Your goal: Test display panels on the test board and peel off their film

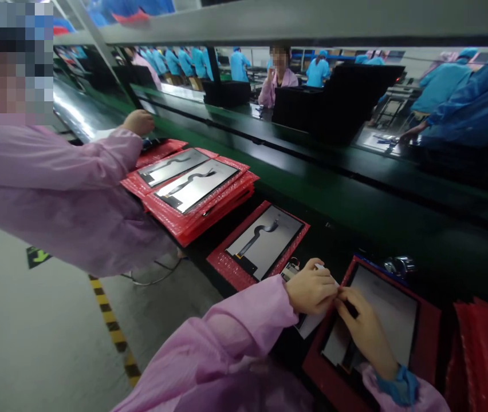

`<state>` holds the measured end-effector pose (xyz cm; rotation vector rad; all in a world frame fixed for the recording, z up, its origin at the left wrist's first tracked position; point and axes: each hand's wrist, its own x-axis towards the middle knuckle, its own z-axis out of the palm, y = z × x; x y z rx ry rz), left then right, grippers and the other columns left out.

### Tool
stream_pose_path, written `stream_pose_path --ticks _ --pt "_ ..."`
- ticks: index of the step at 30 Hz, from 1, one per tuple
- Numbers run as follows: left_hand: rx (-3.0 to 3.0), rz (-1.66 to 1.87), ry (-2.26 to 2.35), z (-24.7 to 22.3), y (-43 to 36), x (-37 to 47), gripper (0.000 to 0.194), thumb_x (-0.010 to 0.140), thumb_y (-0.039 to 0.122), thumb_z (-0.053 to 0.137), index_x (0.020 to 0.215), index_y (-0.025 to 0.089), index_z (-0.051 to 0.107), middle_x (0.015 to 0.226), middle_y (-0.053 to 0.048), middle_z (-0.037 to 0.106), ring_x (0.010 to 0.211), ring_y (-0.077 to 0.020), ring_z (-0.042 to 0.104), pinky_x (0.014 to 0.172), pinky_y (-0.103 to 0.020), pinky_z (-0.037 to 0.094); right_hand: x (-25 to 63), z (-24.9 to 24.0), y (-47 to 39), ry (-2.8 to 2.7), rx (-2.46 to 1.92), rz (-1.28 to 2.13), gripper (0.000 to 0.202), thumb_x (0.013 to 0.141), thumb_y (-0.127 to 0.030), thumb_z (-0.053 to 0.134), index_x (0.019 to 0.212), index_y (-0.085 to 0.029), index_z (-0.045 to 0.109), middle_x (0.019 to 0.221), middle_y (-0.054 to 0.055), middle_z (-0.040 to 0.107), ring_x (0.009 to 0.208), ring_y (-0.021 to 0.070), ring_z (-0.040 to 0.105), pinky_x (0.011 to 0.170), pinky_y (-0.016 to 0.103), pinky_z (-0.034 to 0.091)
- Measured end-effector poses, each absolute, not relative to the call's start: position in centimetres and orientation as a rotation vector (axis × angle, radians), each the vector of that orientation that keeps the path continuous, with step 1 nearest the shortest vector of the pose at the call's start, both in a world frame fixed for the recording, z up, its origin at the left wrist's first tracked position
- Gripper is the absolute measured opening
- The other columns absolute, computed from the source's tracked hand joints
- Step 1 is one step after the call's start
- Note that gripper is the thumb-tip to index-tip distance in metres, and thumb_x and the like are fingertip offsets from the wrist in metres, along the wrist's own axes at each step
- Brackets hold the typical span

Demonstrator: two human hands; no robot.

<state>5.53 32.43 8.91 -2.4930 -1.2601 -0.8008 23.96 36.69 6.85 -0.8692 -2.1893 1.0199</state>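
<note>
My left hand (311, 289) and my right hand (368, 327) meet with fingertips pinched together. Whatever lies between them is too small or hidden to make out. Under my right hand a display panel (392, 303), pale back up, rests on a red sheet (429, 337); its lower part is partly covered. A white card or sheet (310, 326) shows beneath my left hand. Beside my left wrist sits a small part with thin wires (290, 269). Left of it, another display panel (265, 243) with a curved black ribbon cable lies on red bubble wrap (222, 263).
A stack of red bubble-wrap pouches (192, 229) bears two more panels. Red pouches (484, 343) stand at the right edge, and a shiny round metal object (400, 266) lies behind my panel. A co-worker's hand (139, 122) is at left. A green conveyor (313, 171) runs behind.
</note>
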Motion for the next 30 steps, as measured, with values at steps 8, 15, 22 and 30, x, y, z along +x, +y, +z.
stream_pose_path --ticks 8,15,22,30 --pt "-2.295 -1.234 -1.434 10.0 32.2 5.1 0.02 0.093 0.019 0.041 0.082 0.016 0.057 0.087 -0.003 0.062 0.089 -0.0144 0.051 0.102 -0.039 0.031 26.2 8.6 37.8 -2.153 -0.908 1.267 0.054 0.082 -0.067 0.047 0.08 -0.015 0.061 0.122 0.011 0.057 0.108 0.0192 0.059 0.097 0.029 0.048" --pt "-1.834 -1.463 -1.575 9.8 27.2 8.2 0.053 0.091 0.023 0.052 0.141 0.019 0.037 0.146 -0.015 0.034 0.141 -0.0244 0.028 0.116 -0.044 0.029 31.6 7.6 42.7 -1.804 -1.517 0.682 0.08 0.064 -0.071 0.037 0.11 -0.011 0.064 0.113 0.013 0.062 0.107 0.0297 0.058 0.103 0.043 0.043" --pt "-2.668 -0.722 -1.719 3.6 22.8 12.0 0.077 0.089 0.058 0.052 0.154 0.026 0.024 0.162 -0.01 0.006 0.15 -0.0323 0.002 0.118 -0.057 0.016 33.3 4.8 46.2 -2.09 -1.793 0.142 0.077 0.079 -0.049 0.019 0.125 -0.003 0.061 0.12 0.018 0.056 0.113 0.0326 0.05 0.105 0.045 0.031" --pt "-2.632 -0.741 -1.977 4.2 22.5 12.5 0.074 0.09 0.051 0.054 0.154 0.026 0.026 0.162 -0.007 0.007 0.151 -0.0246 0.0 0.122 -0.048 0.007 33.3 3.9 48.4 -2.019 -1.728 0.237 0.045 0.078 -0.038 0.033 0.089 -0.011 0.068 0.099 0.019 0.058 0.104 0.0331 0.049 0.1 0.046 0.033"
